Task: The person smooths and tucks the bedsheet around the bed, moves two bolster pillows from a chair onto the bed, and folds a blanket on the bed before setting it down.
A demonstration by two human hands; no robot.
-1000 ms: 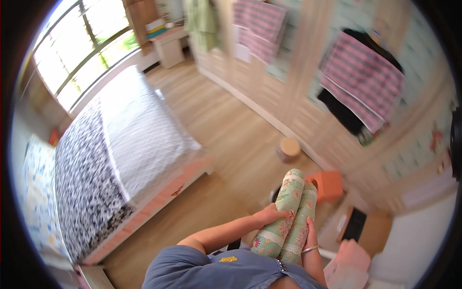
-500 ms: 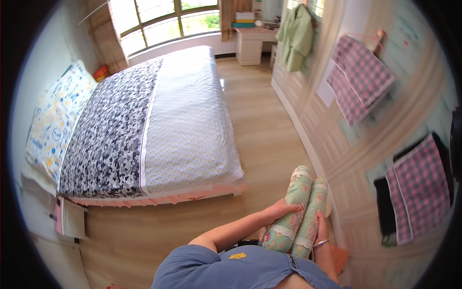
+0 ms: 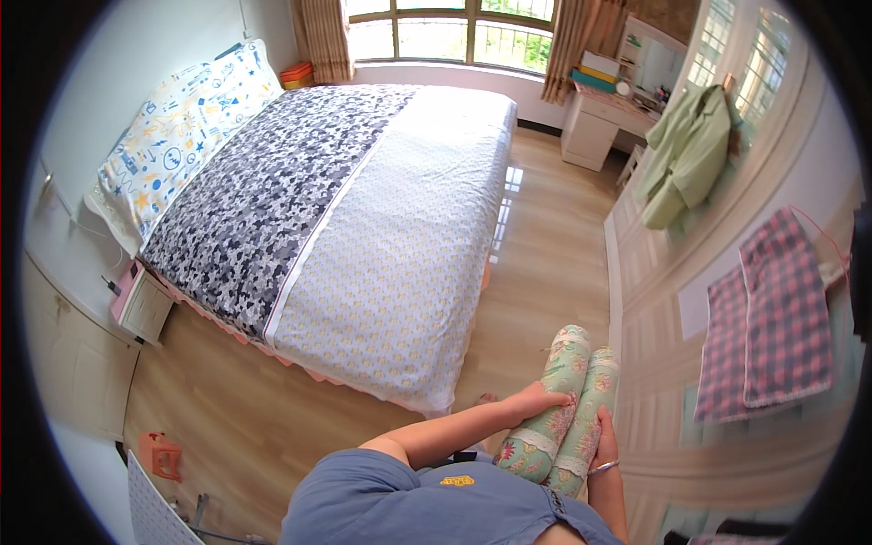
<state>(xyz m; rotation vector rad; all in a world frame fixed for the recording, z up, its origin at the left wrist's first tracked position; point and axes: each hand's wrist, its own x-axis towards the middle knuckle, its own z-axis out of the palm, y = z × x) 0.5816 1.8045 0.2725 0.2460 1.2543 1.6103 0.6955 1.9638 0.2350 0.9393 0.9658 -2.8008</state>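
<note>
Two green floral bolsters [image 3: 559,371] with white lace bands lie side by side in front of my body, their far ends pointing away from me. Around the left bolster my left hand [image 3: 540,401] is closed, its thumb on top. My right hand [image 3: 607,440], with a silver bangle at the wrist, grips the outer side of the right bolster [image 3: 597,391]. The undersides of both bolsters and most of my fingertips are hidden.
A bed [image 3: 391,263] with a patterned cover stands ahead to the left, a pillow [image 3: 191,136] at its head. A white nightstand [image 3: 145,309] is beside it. Along the right wall hang a green robe [image 3: 688,154] and checked cloth [image 3: 772,318]. A desk [image 3: 599,127] stands far off.
My view has swung, so the bed sits further right and an orange stool shows at lower left. Both hands keep their grip on the bolsters, which stay close to my body.
</note>
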